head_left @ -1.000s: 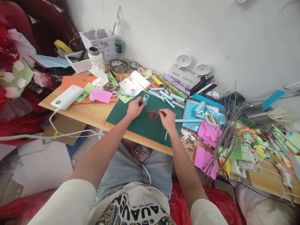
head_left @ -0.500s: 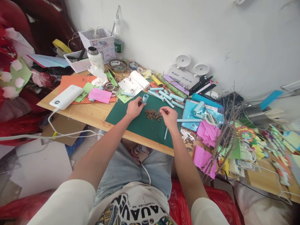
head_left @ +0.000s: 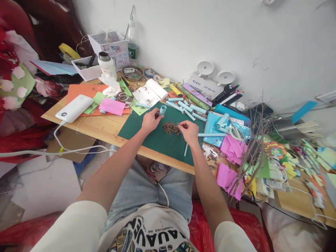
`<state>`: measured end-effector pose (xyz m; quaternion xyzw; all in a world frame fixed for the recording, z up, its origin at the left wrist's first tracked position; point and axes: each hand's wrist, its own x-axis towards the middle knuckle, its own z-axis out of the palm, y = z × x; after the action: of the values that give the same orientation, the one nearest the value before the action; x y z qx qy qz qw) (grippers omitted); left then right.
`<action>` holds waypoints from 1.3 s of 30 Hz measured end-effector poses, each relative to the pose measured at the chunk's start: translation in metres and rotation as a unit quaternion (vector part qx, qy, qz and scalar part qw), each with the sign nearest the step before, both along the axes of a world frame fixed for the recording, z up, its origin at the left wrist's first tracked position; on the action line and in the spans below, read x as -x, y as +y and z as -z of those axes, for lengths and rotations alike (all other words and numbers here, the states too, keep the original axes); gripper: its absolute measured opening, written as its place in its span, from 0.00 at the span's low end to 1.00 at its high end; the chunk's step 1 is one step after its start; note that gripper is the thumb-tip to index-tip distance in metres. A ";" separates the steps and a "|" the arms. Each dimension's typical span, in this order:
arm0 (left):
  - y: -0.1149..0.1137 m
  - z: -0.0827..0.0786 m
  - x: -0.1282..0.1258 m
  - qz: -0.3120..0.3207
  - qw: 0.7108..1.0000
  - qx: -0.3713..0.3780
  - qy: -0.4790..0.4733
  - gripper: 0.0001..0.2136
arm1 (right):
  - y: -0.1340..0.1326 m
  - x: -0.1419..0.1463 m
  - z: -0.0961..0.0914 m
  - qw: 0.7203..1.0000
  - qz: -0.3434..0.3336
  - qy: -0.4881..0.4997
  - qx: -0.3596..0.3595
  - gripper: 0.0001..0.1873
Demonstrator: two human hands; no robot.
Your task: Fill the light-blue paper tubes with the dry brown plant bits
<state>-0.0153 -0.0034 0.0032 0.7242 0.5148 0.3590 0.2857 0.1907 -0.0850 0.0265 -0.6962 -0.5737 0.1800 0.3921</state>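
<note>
My left hand [head_left: 151,121] is closed around a light-blue paper tube [head_left: 162,110], which stands upright with its open end up on the dark green cutting mat [head_left: 157,143]. Right of it lies a small heap of brown dried plant bits [head_left: 170,128]. At the heap's right edge is my right hand [head_left: 189,131], thumb and fingertips pinched together; what is between them, if anything, is too small to make out. Several more light-blue paper tubes [head_left: 189,114] lie loose along the mat's far edge. One thin blue strip [head_left: 186,149] rests on the mat below my right hand.
A white power bank [head_left: 74,109] with a cable lies at the left. Behind it stands a white bottle [head_left: 107,65]. Bare twigs [head_left: 253,150], pink paper [head_left: 233,148] and a blue plastic packet [head_left: 210,131] crowd the right side. A white router [head_left: 204,85] stands against the wall.
My right hand's fingertips have shifted slightly left and down, to the edge of the brown heap. My left hand and the tube have stayed in place.
</note>
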 end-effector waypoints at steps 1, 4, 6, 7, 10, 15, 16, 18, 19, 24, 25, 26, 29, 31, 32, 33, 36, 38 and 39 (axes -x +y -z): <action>0.000 0.001 0.000 0.001 1.000 -0.004 -0.003 0.08 | 0.000 0.000 0.000 1.000 -0.001 -0.001 -0.005 0.07; 0.001 0.002 0.000 0.000 1.000 -0.012 -0.010 0.08 | 0.001 -0.001 0.002 1.000 -0.011 -0.006 -0.014 0.07; 0.001 0.003 0.000 0.000 1.000 -0.008 -0.011 0.08 | 0.001 -0.003 0.005 1.000 -0.009 0.004 -0.004 0.07; 0.001 0.003 0.000 0.000 1.000 -0.005 -0.011 0.08 | 0.001 -0.003 0.006 1.000 -0.007 0.014 0.006 0.08; 0.000 0.002 0.000 -0.003 1.000 0.004 -0.008 0.08 | 0.001 -0.006 0.007 0.999 -0.017 0.028 0.032 0.13; 0.000 0.001 -0.001 -0.005 1.000 0.000 -0.006 0.08 | 0.000 -0.009 0.001 0.994 -0.078 -0.074 0.015 0.19; 0.000 0.001 -0.001 -0.004 1.000 -0.001 -0.007 0.08 | 0.000 -0.009 0.001 0.992 -0.083 -0.089 0.010 0.19; 0.000 0.000 -0.001 -0.002 1.000 0.000 -0.004 0.08 | -0.001 -0.007 0.000 0.990 -0.085 -0.112 0.017 0.16; -0.001 0.000 -0.001 -0.002 1.000 0.002 -0.001 0.08 | -0.002 -0.005 0.001 0.988 -0.088 -0.124 0.028 0.16; -0.001 0.000 0.000 -0.001 1.000 -0.005 0.001 0.09 | -0.004 0.002 0.004 0.982 -0.105 -0.155 0.037 0.10; -0.001 0.001 0.000 0.000 1.000 -0.008 -0.002 0.08 | -0.003 0.003 0.004 0.985 -0.090 -0.145 0.020 0.10; 0.000 0.002 0.000 0.002 1.000 -0.009 -0.005 0.08 | -0.002 0.003 0.003 0.989 -0.070 -0.130 0.002 0.10; 0.001 0.004 0.000 0.002 1.000 -0.005 -0.012 0.08 | 0.001 0.002 0.000 0.995 -0.024 -0.093 -0.026 0.10; 0.001 0.004 0.000 0.002 1.000 0.001 -0.010 0.08 | 0.002 0.002 -0.004 0.996 -0.014 -0.079 -0.034 0.10; 0.002 0.004 0.000 0.003 1.000 0.003 -0.008 0.08 | 0.002 0.003 -0.005 0.997 -0.009 -0.071 -0.042 0.10; 0.002 0.003 0.000 0.004 1.000 0.004 -0.006 0.08 | 0.003 0.003 -0.007 0.997 -0.002 -0.060 -0.051 0.10; 0.002 0.002 0.000 0.002 1.000 0.001 -0.005 0.08 | 0.005 0.006 -0.011 0.998 0.016 -0.014 -0.067 0.11; 0.002 0.002 0.000 0.000 1.000 0.001 -0.003 0.08 | 0.011 0.010 -0.016 0.997 0.012 0.015 -0.069 0.11; 0.001 0.002 0.000 -0.001 1.000 0.003 0.000 0.08 | 0.015 0.013 -0.020 0.997 0.006 0.026 -0.074 0.11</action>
<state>-0.0154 -0.0019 0.0016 0.7225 0.5168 0.3581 0.2876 0.1776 -0.0697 0.0464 -0.6635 -0.5708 0.1528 0.4589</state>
